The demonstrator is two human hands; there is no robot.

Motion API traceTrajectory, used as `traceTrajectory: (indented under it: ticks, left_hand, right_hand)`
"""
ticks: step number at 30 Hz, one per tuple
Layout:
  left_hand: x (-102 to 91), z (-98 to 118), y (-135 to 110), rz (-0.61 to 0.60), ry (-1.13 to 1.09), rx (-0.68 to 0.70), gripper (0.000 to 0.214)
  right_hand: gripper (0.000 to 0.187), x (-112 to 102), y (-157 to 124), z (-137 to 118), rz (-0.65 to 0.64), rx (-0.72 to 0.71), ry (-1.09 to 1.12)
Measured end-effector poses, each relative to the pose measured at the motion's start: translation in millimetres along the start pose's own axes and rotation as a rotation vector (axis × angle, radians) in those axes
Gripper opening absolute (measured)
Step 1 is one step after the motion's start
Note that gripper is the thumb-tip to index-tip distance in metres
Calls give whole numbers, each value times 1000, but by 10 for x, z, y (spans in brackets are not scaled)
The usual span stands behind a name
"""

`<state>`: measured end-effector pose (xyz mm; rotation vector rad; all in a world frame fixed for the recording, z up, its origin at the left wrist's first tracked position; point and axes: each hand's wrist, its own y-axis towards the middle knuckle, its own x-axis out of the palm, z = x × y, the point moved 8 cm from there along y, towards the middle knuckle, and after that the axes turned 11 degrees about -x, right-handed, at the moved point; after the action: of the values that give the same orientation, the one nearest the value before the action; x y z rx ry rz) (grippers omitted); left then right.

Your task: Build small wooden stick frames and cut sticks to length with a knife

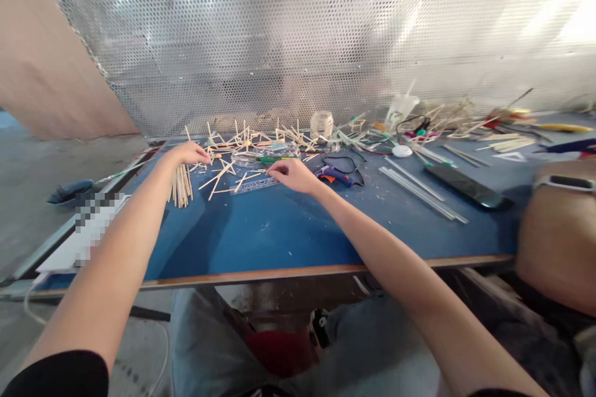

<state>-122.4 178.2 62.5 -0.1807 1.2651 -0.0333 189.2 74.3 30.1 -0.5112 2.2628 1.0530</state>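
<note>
My left hand [189, 152] reaches to the far left of the blue table [279, 236], fingers curled on a bundle of thin wooden sticks [181, 185] that hangs below it. My right hand [294, 174] rests palm down near the table's middle, fingers bent on the end of a clear plastic ruler [254, 185]. Loose sticks and small glued stick frames [251, 139] are scattered just beyond both hands. A blue glue gun [336, 175] with a black cord lies right of my right hand.
A perforated metal screen [326, 37] backs the table. A glass jar [321, 124], clear glue rods [421, 192], a black remote-like bar [468, 186] and more tools lie at the right. Another person's arm with a wristband [559, 229] rests at the right edge.
</note>
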Motion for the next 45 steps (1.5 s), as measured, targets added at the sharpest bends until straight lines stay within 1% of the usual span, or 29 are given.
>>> traceTrajectory:
  ticks: [2, 3, 4, 5, 6, 7, 8, 9, 10, 11, 12, 14, 16, 19, 23, 28, 30, 32, 34, 36, 38, 42, 44, 45]
  left_hand:
    - [-258, -23, -122, 106, 13, -21, 28]
    - [-391, -13, -218, 177, 30, -30, 30]
    - [-482, 9, -329, 215, 62, -47, 31]
    - [-515, 69, -451, 208, 103, -41, 31]
    - [-494, 168, -582, 167, 149, -7, 29]
    - [-402, 310, -721, 77, 197, 68, 30]
    - [-248, 457, -868, -55, 246, 145, 33]
    - [-79, 575, -1004, -177, 297, 183, 37]
    - [91, 668, -1118, -277, 350, 194, 38]
    - [237, 746, -1196, -325, 405, 191, 36]
    - [360, 789, -1228, -334, 471, 159, 32]
    - [525, 839, -1197, -272, 535, 89, 31]
    - [651, 852, -1119, -226, 551, 75, 36]
    - [776, 794, -1001, -215, 568, 85, 38]
    - [892, 728, -952, -283, 550, 151, 30]
    - [972, 712, -1052, -394, 501, 214, 33]
    - [993, 733, -1132, -442, 479, 236, 34]
    - [1000, 782, -1213, -473, 448, 273, 34]
    - [1008, 868, -1299, -518, 364, 351, 34]
    - [1017, 943, -1373, -587, 253, 428, 34]
    - [1015, 973, -1398, -623, 178, 464, 31]
    - [1025, 909, -1328, -584, 204, 410, 22]
    - [1037, 904, -1302, -551, 226, 405, 24]
    - [1040, 920, -1296, -528, 231, 418, 26]
  right_hand:
    - [26, 14, -2, -20, -32, -20, -72]
    - [25, 35, -2, -30, -56, -33, -105]
    - [25, 66, -1, -41, -83, -51, -138]
    - [26, 106, -2, -51, -114, -72, -171]
    - [28, 151, -4, -59, -146, -95, -206]
    - [31, 199, -7, -63, -177, -115, -245]
    - [34, 244, -11, -61, -204, -132, -287]
    - [36, 283, -14, -55, -227, -144, -331]
    - [37, 317, -17, -45, -247, -152, -375]
    - [35, 343, -18, -34, -266, -159, -418]
    - [32, 362, -18, -23, -282, -166, -460]
    - [27, 378, -13, -5, -307, -179, -538]
    - [27, 375, -7, 12, -322, -191, -609]
    - [29, 378, -10, 34, -343, -213, -685]
    - [31, 423, -27, 55, -377, -249, -722]
    - [31, 384, -25, 64, -375, -260, -723]
    - [33, 323, -21, 62, -357, -258, -709]
    - [29, 252, -16, 58, -327, -252, -684]
    - [24, 179, -3, 51, -280, -238, -651]
    - [23, 93, 25, 42, -198, -203, -620]
    - [26, -18, 56, 28, -80, -144, -593]
    - [37, -259, 60, -46, 167, -40, -534]
    - [41, -347, 33, -94, 247, -18, -500]
    - [42, -374, 19, -112, 266, -15, -480]
